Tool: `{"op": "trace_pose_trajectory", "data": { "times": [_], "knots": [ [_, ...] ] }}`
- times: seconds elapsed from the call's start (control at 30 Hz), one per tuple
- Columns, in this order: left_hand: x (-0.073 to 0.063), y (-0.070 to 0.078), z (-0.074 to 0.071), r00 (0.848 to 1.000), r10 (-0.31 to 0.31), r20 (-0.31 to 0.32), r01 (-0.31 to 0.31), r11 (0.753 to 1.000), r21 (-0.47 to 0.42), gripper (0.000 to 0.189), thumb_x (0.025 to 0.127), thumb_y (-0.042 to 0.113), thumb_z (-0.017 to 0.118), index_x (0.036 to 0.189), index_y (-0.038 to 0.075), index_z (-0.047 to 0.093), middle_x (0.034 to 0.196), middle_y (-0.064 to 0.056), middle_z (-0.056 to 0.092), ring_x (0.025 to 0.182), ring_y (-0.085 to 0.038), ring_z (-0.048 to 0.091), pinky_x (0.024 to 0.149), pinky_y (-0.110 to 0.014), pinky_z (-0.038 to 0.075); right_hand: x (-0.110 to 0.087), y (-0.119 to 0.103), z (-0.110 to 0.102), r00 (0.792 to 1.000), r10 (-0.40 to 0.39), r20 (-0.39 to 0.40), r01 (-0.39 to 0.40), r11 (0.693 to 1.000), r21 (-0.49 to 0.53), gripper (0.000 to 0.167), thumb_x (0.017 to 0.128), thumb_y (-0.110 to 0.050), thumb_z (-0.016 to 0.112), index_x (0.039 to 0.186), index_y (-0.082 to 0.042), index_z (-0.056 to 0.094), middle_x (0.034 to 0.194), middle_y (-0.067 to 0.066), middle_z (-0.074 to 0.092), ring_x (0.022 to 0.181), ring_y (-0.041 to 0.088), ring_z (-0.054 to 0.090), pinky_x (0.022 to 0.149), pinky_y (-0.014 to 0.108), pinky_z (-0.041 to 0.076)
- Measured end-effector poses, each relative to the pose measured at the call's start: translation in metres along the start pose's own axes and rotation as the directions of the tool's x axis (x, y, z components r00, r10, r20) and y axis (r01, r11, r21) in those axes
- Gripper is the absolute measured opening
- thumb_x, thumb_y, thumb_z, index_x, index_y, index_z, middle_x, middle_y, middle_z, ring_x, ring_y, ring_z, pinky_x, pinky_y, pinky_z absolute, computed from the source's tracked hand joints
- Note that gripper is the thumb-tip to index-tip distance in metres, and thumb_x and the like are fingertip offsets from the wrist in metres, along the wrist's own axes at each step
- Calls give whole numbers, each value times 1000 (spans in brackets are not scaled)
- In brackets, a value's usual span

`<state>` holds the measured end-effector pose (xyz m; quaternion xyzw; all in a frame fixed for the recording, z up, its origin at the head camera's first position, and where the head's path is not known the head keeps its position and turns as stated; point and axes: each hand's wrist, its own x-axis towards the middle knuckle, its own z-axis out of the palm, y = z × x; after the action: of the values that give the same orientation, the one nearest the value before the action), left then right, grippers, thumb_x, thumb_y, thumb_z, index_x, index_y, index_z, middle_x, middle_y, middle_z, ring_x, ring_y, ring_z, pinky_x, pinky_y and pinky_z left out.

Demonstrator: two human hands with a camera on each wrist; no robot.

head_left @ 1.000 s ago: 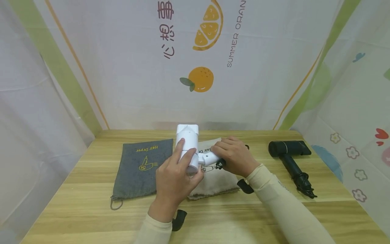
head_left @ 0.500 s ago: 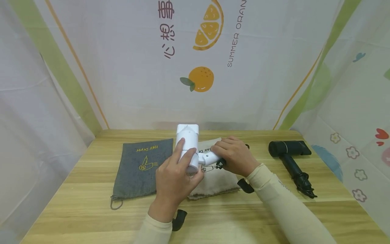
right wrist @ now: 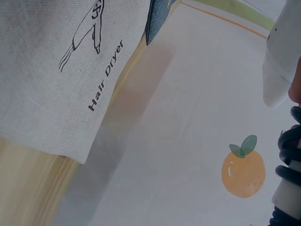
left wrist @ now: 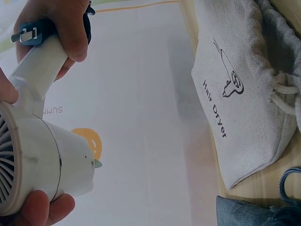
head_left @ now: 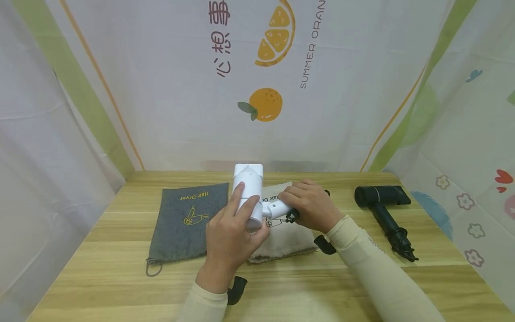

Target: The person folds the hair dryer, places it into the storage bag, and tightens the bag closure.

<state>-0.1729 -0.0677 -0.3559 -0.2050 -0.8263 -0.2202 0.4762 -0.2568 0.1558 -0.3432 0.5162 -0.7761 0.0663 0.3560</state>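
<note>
Both hands hold a white hair dryer (head_left: 249, 183) above the table, its flat nozzle toward the back wall. My left hand (head_left: 230, 237) grips the barrel near the round air intake, thumb and fingers on opposite sides in the left wrist view. My right hand (head_left: 311, 206) is wrapped around the handle, with a dark cord (right wrist: 288, 155) coiled on it. A two-pin plug (left wrist: 32, 34) sticks out beside the right hand's fingers. Beneath the dryer lies a beige drawstring bag (head_left: 286, 241) printed "Hair Dryer", partly hidden by the hands.
To the left, a dark grey drawstring bag (head_left: 177, 239) with yellow print lies flat. A black hair dryer (head_left: 380, 196) with its cord wrapped on the handle rests at the right of the wooden table (head_left: 132, 295). A printed white curtain (head_left: 177, 112) stands behind the table's back edge.
</note>
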Motion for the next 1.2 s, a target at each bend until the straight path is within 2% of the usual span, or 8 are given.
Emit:
{"op": "trace_pose_trajectory", "data": {
  "times": [0.47, 1.2],
  "knots": [
    [1, 0, -1, 1000, 0, -6, 0, 1000, -11, 44, 72, 30, 74, 111, 12, 71, 129, -20, 62, 62, -27, 65, 48, -41, 52, 0, 1, -1, 1000, -11, -9, 11, 1000, 9, 45, 57, 3, 86, 92, -11, 62, 85, 0, 67, 77, 21, 65, 72, 38, 52],
    [1, 0, -3, 1000, 5, -7, -5, 1000, -7, 43, 72, 29, 74, 110, 11, 71, 129, -20, 63, 60, -26, 64, 48, -39, 52, 2, 0, -5, 1000, -11, 5, 11, 1000, 22, 45, 57, 2, 87, 91, -12, 62, 85, -1, 67, 77, 20, 64, 73, 38, 52]
  ]
}}
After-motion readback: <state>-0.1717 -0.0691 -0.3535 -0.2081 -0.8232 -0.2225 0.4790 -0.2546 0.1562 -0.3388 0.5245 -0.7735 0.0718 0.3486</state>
